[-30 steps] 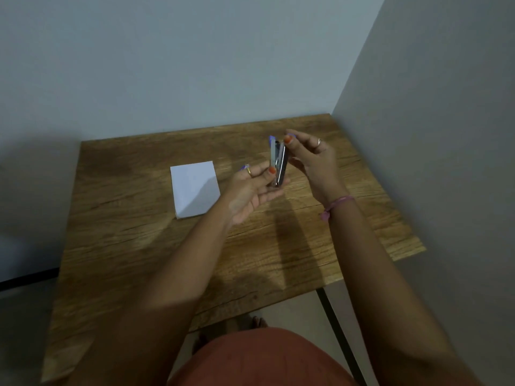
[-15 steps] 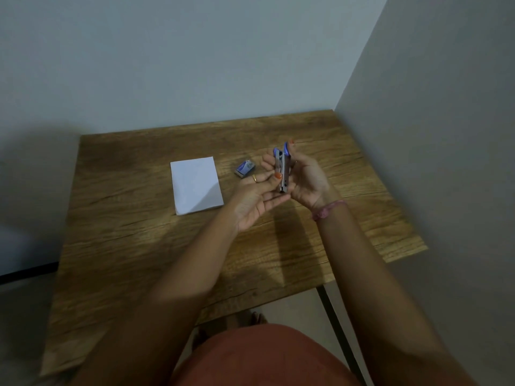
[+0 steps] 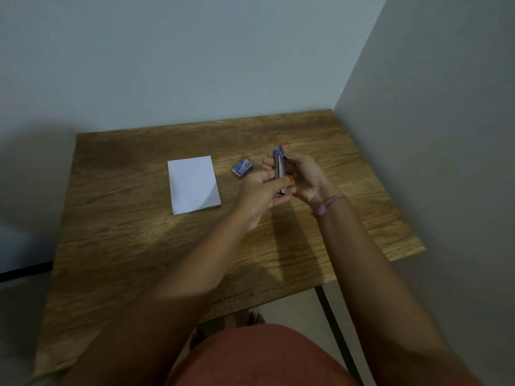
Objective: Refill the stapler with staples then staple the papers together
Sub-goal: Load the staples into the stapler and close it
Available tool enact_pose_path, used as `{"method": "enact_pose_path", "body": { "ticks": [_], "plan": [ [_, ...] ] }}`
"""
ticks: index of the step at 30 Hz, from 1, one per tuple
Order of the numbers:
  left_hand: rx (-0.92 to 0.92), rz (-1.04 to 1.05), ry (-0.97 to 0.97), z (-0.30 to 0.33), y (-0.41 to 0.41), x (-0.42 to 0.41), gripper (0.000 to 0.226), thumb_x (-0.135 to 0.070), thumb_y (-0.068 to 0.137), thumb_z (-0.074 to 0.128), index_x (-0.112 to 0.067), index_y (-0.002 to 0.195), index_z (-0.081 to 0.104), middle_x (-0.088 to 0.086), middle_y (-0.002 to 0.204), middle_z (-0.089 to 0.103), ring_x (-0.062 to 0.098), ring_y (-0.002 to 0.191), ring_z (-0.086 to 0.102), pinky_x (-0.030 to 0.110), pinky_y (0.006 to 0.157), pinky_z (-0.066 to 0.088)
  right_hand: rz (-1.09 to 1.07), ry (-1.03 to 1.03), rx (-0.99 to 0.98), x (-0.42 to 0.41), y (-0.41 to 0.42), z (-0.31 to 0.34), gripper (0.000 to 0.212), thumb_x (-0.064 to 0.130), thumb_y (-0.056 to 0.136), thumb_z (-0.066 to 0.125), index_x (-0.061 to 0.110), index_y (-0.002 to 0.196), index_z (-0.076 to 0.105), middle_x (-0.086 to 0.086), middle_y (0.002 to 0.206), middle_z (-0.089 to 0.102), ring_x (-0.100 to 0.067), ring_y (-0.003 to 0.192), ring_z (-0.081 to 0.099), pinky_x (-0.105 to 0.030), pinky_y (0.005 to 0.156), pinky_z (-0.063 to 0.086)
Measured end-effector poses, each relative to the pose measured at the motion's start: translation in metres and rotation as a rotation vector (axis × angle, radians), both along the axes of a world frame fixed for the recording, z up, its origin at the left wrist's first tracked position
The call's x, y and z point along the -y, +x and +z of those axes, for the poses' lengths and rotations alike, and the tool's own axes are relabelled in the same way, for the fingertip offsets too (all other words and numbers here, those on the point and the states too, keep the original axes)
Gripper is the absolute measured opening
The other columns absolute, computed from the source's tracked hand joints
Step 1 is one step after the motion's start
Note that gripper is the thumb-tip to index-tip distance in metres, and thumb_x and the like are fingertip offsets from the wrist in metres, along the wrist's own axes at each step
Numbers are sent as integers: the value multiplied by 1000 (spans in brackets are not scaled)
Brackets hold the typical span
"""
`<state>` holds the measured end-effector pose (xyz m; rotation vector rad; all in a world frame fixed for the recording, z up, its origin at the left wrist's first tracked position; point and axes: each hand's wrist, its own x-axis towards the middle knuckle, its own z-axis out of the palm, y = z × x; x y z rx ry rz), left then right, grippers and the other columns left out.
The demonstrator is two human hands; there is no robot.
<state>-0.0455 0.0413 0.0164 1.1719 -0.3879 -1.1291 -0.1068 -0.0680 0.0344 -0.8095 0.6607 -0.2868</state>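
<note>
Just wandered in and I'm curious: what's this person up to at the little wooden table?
A person is holding a small blue and metal stapler upright above the wooden table, gripped between both hands. The left hand wraps it from one side, the right hand from the other. A small blue staple box lies on the table just left of the hands, and a stack of white papers lies further left, untouched. Whether staples are loaded yet cannot be told.

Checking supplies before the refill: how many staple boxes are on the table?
1. The staple box lies between the papers and the hands; the left hand may hide others.
</note>
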Motion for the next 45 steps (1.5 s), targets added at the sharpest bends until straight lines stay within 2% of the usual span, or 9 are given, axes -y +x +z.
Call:
{"method": "enact_pose_path", "body": {
  "ticks": [7, 16, 20, 25, 29, 34, 39, 41, 45],
  "plan": [
    [13, 35, 29, -1, -3, 3, 11, -6, 87, 64, -7, 99, 67, 7, 89, 74, 15, 80, 73, 24, 68, 58, -57, -90, -34, -2, 2, -2, 27, 26, 95, 56, 1, 95, 66, -10, 84, 74, -16, 77, 73, -26, 65, 58],
    [-158, -14, -58, 0, -2, 3, 13, -5, 91, 60, -7, 102, 66, 6, 93, 73, 14, 79, 72, 24, 71, 58, 52, -248, -11, 2, -9, -3, 36, 44, 82, 67, 10, 89, 76, -12, 103, 73, -22, 99, 69, -32, 79, 58],
    [-215, -30, -96, -4, 0, 3, 15, -6, 93, 57, -7, 106, 64, 6, 95, 74, 14, 85, 72, 23, 73, 57, 82, -300, -16, 1, -22, -5, 52, 39, 82, 68, -4, 112, 64, -17, 104, 66, -19, 78, 62, -24, 61, 54],
    [-174, -84, -94, -8, 0, 5, 16, -5, 95, 52, -9, 107, 63, 7, 100, 70, 12, 90, 70, 21, 76, 56, 118, -367, -70, -1, -33, -13, 13, 23, 88, 66, 10, 87, 65, -2, 74, 65, -9, 63, 62, -22, 62, 51],
    [-159, -107, -62, -11, -4, 5, 17, -9, 98, 49, -12, 111, 60, 6, 109, 67, 14, 101, 66, 23, 86, 55, 63, -470, -173, -4, -32, -11, 12, 22, 84, 70, 15, 75, 68, -6, 74, 62, -14, 65, 56, -33, 68, 51],
    [30, -76, 82, -16, 0, 2, 18, -13, 97, 52, -16, 113, 60, -2, 108, 64, 12, 98, 64, 25, 86, 54, -109, -544, -195, -5, -21, -13, 4, 15, 83, 70, 15, 79, 71, -3, 70, 65, -10, 66, 63, -26, 64, 55],
    [366, 55, 261, -28, 18, -13, 28, -13, 95, 55, -16, 122, 59, -1, 116, 63, 5, 92, 65, 17, 75, 54, -254, -734, -435, 11, -6, -30, 10, 19, 75, 78, 15, 74, 69, -6, 75, 67, -17, 69, 64, -33, 64, 56],
    [488, 123, 305, -31, 28, -23, 25, -15, 94, 56, -18, 118, 62, -2, 115, 64, 7, 94, 65, 24, 81, 55, -247, -881, -563, 18, 0, -39, 14, 22, 74, 78, 24, 70, 65, -2, 74, 69, -19, 73, 69, -36, 68, 58],
    [629, 261, 368, -35, 52, -45, 16, -14, 93, 56, -24, 103, 65, 0, 106, 67, 15, 96, 64, 36, 87, 54, -213, -1036, -750, 28, 11, -54, 14, 28, 76, 74, 14, 79, 72, -7, 76, 72, -21, 74, 68, -39, 69, 55]
  ]
}}
